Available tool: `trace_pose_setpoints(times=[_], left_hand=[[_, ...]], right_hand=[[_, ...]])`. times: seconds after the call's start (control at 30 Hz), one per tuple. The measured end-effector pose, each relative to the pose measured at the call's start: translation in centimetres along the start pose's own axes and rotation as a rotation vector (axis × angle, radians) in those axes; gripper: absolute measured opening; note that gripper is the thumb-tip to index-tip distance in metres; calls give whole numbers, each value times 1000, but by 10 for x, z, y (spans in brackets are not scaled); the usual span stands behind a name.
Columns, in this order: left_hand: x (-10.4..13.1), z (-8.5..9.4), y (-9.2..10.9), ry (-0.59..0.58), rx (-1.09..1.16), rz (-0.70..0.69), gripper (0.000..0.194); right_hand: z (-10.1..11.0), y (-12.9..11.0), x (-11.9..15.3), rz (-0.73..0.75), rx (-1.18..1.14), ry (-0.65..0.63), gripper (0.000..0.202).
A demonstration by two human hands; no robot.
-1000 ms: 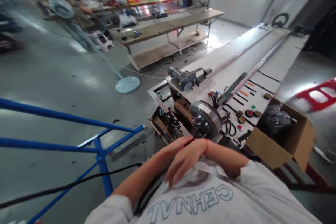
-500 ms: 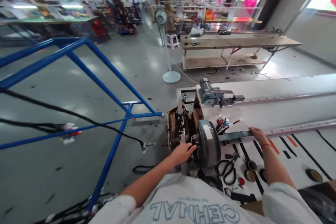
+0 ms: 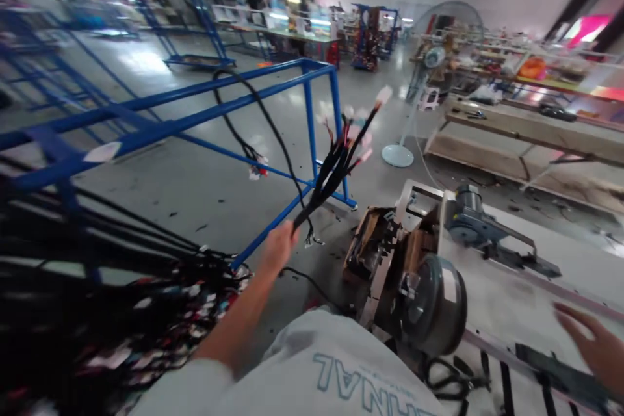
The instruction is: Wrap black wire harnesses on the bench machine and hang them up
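My left hand [image 3: 280, 246] is closed around a black wire harness [image 3: 327, 179], lifted over the floor in front of the blue rack. Its branches fan up to pale connectors, some blurred. My right hand [image 3: 592, 341] hovers at the right edge of the view over the white bench, fingers stretched out and holding nothing. Just below it lies a dark grey clamp bar [image 3: 560, 367]. Between the hands stands a grey drum-shaped wheel [image 3: 436, 305] on the bench end.
A blue tube rack [image 3: 273, 81] carries many black harnesses, with a heap of connectors [image 3: 190, 318] underneath. Black scissors [image 3: 451, 377] lie on the bench near a motor unit [image 3: 470, 218]. A cardboard box [image 3: 365, 250] sits beside the bench end. Farther back stands a fan [image 3: 433, 58].
My left hand has left the wheel and moved left, now holding the harness that lay on the bench. My right hand has let go of the clamp bar. The view has turned left.
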State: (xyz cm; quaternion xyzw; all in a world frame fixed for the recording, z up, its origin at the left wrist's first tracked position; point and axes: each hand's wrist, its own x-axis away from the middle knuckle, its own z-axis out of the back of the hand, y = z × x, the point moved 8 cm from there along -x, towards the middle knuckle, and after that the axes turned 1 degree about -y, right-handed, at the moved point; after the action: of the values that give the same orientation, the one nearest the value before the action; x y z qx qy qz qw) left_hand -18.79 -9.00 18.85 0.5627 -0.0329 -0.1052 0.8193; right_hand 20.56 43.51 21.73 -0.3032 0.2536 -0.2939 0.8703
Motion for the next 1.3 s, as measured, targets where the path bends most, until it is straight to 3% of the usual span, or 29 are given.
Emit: trace_pose_setpoints(times=[0.03,0.1,0.17,0.2,0.27,0.3,0.37,0.43,0.5,0.57,0.63,0.67,0.73,0.83,0.93,1.03,1.13,1.17,1.23,1.3], left_hand=[[-2,-17,14,-52,150,-46,64],[-16,-39,48,-129,473,-96,65],[-44,-34,81,-136,797,-73,64],[-64,-19,99,-114,924,-78,62],[-105,33,130,-14,1093,-121,53],[-124,67,140,53,1146,-139,47],[-148,133,142,202,1202,-152,35],[-146,185,126,369,1173,-202,26],[-124,206,98,461,1079,-261,22],[-97,198,69,419,978,-267,19],[-73,181,43,356,912,-219,18],[-65,175,32,336,889,-188,18],[-54,173,18,332,849,-139,17],[-49,185,12,355,742,-143,18],[-35,201,15,437,491,-262,22],[1,221,12,723,92,-426,26],[35,239,-5,1010,-195,-453,40],[37,244,-14,1033,-221,-417,47],[27,252,-30,961,-163,-328,54],[9,250,-43,863,-32,-243,47]], right_hand=[[-49,-51,-5,13,-19,-38,26],[-177,-169,-1,166,-260,-344,55],[-298,-271,22,310,-451,-624,72],[-350,-306,36,342,-510,-723,68],[-436,-344,57,289,-532,-879,52],[-468,-353,61,249,-514,-944,53],[-506,-370,47,193,-462,-995,56],[-513,-407,1,195,-465,-937,52],[-498,-469,-65,226,-563,-808,45],[-470,-537,-130,297,-687,-589,34],[-450,-598,-170,465,-776,-445,25],[-451,-618,-179,539,-729,-400,24],[-470,-639,-182,642,-509,-359,25],[-511,-631,-169,645,-222,-285,36],[-526,-611,-155,644,-210,-259,40],[-516,-573,-138,695,-247,-254,40],[-507,-501,-104,588,-308,-309,44],[-508,-475,-88,513,-323,-363,44],[-514,-435,-49,376,-349,-503,43],[-517,-427,-9,315,-389,-662,40]])
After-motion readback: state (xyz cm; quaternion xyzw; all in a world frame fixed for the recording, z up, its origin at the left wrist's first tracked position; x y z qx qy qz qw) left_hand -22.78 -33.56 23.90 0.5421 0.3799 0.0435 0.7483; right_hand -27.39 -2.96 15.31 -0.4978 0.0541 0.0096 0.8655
